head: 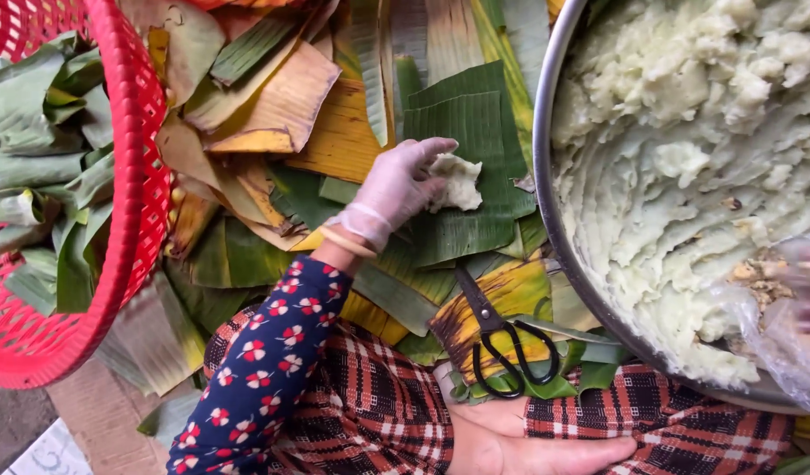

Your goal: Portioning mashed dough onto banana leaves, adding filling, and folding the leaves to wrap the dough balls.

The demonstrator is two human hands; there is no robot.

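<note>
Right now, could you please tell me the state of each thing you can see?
Left hand: gloved, pressing dough lump onto banana leaf.
Banana leaf: flat.
Right hand: blurred, in plastic, in the bowl.
Bowl: full of pale dough.
Scissors: closed, lying flat.
Red basket: holds folded leaves.

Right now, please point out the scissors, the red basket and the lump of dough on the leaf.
scissors [508, 339], head view, on the handles
red basket [141, 167], head view, on its rim
lump of dough [458, 182], head view, on its middle

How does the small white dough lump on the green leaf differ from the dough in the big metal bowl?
The small white dough lump is a single handful pressed under the gloved left hand; the pale dough mass fills the large metal bowl in ridged heaps. The lump lies on a green banana leaf, the mass in metal. Both look soft and pale.
</note>
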